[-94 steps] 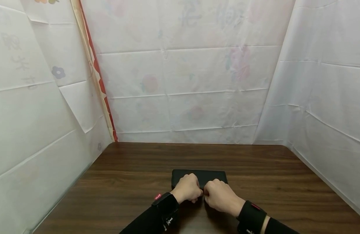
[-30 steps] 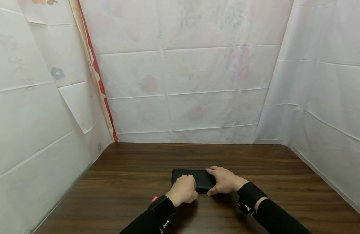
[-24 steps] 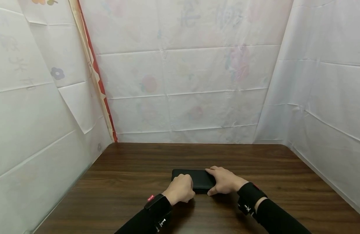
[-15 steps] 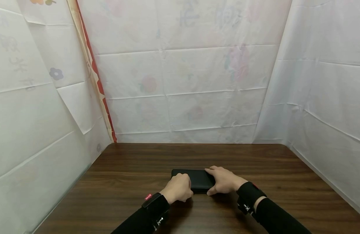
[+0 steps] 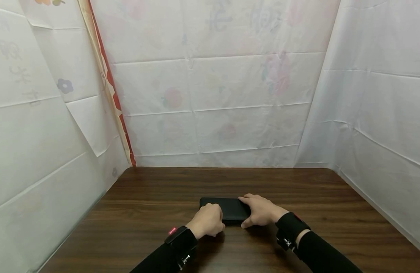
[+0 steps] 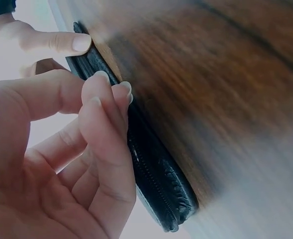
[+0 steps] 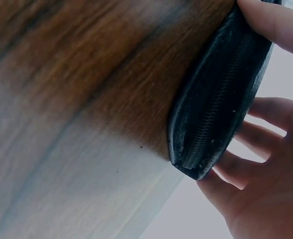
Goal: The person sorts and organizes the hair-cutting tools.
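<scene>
A black zip wallet point(image 5: 234, 209) lies flat on the wooden table, its zipped long side towards me. My left hand point(image 5: 208, 220) is at that front edge, left of the middle. Seen from the left wrist, its thumb and fingertips pinch together over the zip; the zipper pull itself is hidden between them. My right hand point(image 5: 262, 211) holds the wallet's right end, thumb on the near edge and fingers over the far side. Zip teeth point(image 7: 221, 94) run along the wallet's side in the right wrist view.
The brown table point(image 5: 155, 189) spreads out on all sides of the wallet. White printed sheets point(image 5: 210, 113) hang behind it and along both sides, with a red-edged strip point(image 5: 115, 98) at the back left corner.
From beside my left hand at the front edge, my right hand has moved to the wallet's right end. My left hand has slid left along the zip and now stays nearly still.
</scene>
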`<state>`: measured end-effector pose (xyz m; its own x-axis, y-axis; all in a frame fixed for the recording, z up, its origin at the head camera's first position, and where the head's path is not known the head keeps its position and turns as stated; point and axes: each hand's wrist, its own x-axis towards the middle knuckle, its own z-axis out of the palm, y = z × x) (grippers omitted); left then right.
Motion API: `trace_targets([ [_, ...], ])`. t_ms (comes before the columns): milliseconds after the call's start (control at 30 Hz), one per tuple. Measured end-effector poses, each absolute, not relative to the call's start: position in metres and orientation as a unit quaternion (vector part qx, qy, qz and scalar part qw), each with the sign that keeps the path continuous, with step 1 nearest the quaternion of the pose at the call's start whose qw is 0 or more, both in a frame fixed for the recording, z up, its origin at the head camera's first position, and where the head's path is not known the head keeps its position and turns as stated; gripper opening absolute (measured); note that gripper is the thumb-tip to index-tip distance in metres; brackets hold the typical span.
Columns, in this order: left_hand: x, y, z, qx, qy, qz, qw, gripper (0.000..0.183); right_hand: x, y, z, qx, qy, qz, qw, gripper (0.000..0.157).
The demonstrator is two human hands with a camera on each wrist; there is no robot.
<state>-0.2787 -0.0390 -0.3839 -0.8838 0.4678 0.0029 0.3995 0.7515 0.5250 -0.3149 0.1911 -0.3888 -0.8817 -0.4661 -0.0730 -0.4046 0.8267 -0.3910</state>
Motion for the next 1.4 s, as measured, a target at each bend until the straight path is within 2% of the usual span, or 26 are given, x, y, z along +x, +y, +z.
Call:
trace_targets([
  [433,-0.279,-0.041,-0.385,0.225,0.939,0.253,0.056,0.007,-0.315,0.191,-0.39,-0.231,0.952,-0.184,0.08,0.091],
  [967,-0.277,-0.056,-0.383,0.214,0.935,0.28,0.047,0.017,-0.315,0.19,-0.386,-0.226,0.953,-0.184,0.084,0.091],
  [1133,-0.277,-0.061,-0.384,0.209,0.931,0.294,0.053,0.01,-0.315,0.19,-0.386,-0.221,0.954,-0.184,0.087,0.09],
  [1400,-0.278,-0.062,-0.385,0.21,0.929,0.3,0.061,0.015,-0.314,0.189,-0.385,-0.219,0.953,-0.187,0.094,0.09],
])
